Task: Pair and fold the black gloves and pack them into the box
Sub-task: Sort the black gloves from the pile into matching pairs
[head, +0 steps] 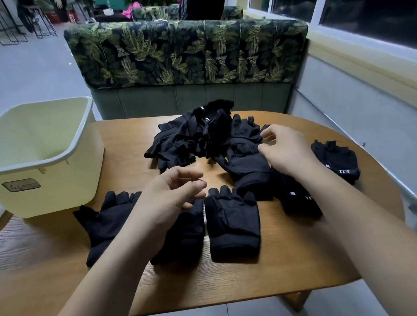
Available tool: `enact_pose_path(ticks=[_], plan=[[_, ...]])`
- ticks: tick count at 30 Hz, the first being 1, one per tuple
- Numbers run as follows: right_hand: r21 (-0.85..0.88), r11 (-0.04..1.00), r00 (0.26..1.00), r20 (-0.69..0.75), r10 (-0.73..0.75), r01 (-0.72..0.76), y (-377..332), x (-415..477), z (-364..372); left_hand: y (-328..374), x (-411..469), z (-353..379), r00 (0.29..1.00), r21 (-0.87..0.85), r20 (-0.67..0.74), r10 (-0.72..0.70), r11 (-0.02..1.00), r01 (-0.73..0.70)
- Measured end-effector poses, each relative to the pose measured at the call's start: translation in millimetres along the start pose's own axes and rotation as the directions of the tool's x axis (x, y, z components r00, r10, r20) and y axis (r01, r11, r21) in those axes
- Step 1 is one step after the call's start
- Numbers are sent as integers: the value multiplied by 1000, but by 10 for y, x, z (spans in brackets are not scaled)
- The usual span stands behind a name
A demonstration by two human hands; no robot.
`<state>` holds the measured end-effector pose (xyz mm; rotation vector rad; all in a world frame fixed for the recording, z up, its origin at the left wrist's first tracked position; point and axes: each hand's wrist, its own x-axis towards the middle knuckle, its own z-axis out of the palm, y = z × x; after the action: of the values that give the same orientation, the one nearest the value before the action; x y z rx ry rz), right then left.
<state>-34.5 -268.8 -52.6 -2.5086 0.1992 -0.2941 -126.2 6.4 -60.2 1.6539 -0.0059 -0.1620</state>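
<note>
Two bare forearms reach across a wooden bench [238,281] strewn with black gloves, partway through a sorting job. Nearest the person, a row of gloves [233,223] lies flat with the finger ends pointing away, apparently spread out so that matching pairs can be spotted at a glance. The left hand [173,201] hovers just above that row. Its fingers [179,176] are loosely curled and hold nothing.

The right hand [285,153] is at the near right edge of the unsorted pile [190,139], which sits further back on the bench. Its thumb and forefinger bend toward a larger glove [246,164] lying at the pile's edge. Black fabric lies right at the fingertips, but whether they have closed on it cannot be told.

To the right, a near bundle [299,200] and a far bundle [336,161], both showing white labels, sit apart from the heap. They look like pairs already folded and set out of the way.

A pale yellow box [54,194] stands at the bench's left end, well apart from both hands, with its top open. No glove shows in the part of its interior that is in view, so packing appears not yet begun. A leaf-print sofa [188,51] backs the scene.
</note>
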Motion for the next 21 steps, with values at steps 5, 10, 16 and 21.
enact_pose_path(ticks=[5,10,16,21], plan=[[-120,992,999,13,-34,35,83,314,120,-6,7,20,1000,-1,-6,-4,1000,4],[-221,973,998,26,-56,60,106,602,211,2,25,4,1000,-49,-22,-5,999,4],[-235,969,992,114,-44,70,37,760,326,-2,47,-7,999,-76,-43,-8,997,5],[-269,957,970,239,-38,104,-27,799,389,-23,61,-37,999,-105,-53,-6,995,0]])
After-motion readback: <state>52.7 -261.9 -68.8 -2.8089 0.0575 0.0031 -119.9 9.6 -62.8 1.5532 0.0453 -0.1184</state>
